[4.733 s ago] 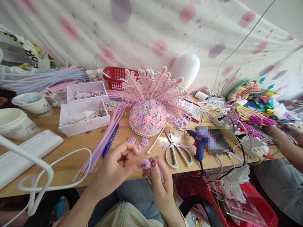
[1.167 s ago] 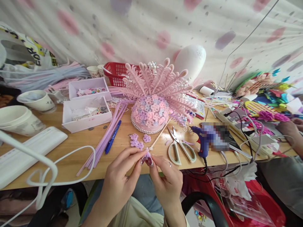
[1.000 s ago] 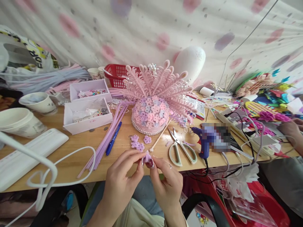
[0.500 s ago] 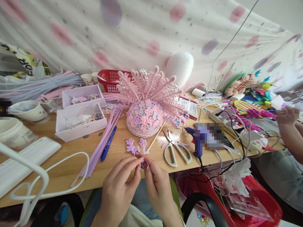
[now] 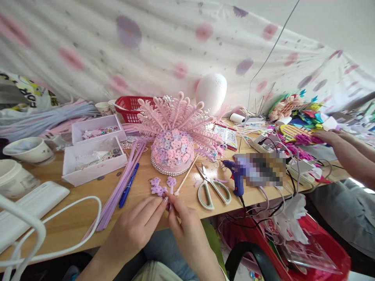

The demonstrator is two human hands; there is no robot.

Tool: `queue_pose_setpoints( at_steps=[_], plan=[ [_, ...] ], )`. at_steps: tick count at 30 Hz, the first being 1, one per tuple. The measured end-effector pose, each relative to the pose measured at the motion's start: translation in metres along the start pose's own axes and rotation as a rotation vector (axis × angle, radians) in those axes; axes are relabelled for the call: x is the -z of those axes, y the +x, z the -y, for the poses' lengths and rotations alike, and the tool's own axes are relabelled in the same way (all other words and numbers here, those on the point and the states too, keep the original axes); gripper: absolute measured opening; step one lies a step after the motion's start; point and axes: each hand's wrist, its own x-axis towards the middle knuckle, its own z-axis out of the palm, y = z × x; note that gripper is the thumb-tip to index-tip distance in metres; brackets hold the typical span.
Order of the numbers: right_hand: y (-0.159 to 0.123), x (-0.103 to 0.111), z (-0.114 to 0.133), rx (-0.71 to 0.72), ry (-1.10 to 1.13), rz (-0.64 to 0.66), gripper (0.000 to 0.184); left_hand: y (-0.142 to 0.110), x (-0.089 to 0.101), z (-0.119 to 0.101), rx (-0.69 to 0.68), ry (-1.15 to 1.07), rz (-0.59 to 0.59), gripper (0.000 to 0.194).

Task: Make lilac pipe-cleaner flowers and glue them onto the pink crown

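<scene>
My left hand (image 5: 136, 224) and my right hand (image 5: 187, 224) meet at the table's front edge, fingertips pinched together. Between them is a small piece of purple pipe cleaner, mostly hidden by the fingers. Just beyond the fingertips lie purple pipe-cleaner flowers (image 5: 157, 187), with a single one (image 5: 171, 182) to their right. Behind stands a dome covered in pink and lilac flowers (image 5: 172, 147), pearls round its base and fluffy pink fronds (image 5: 178, 111) fanning above. A thin stick (image 5: 186, 175) lies beside it. To the left are loose purple pipe cleaners (image 5: 124, 179) and a blue pen (image 5: 129, 185).
Scissors (image 5: 211, 187) and a purple glue gun (image 5: 238, 179) with a cable lie at right. White boxes (image 5: 95, 166) of beads, a red basket (image 5: 129, 107) and a white foam head (image 5: 211, 91) stand around. Another person's arms (image 5: 348, 152) reach in from the right.
The view has shifted slightly, and the dome and tools sit further left and lower. My hands stay pinched together, the purple piece now more hidden. The other person's hands have reached further left.
</scene>
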Motion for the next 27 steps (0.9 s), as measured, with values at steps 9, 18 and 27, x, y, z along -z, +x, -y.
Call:
queue_pose_setpoints(
  at_steps=[9,18,27],
  plan=[
    [-0.005,-0.002,-0.006,0.183,-0.188,-0.063,0.049,0.013,-0.002,-0.004,0.156,-0.072,0.085,0.035],
    [-0.006,-0.005,-0.023,0.343,-0.132,-0.174,0.065,0.037,0.002,-0.012,0.852,-0.619,0.386,0.021],
    [-0.011,0.008,-0.016,0.041,0.388,-0.087,0.042,0.031,-0.002,-0.008,1.026,-1.006,0.307,0.028]
  ],
)
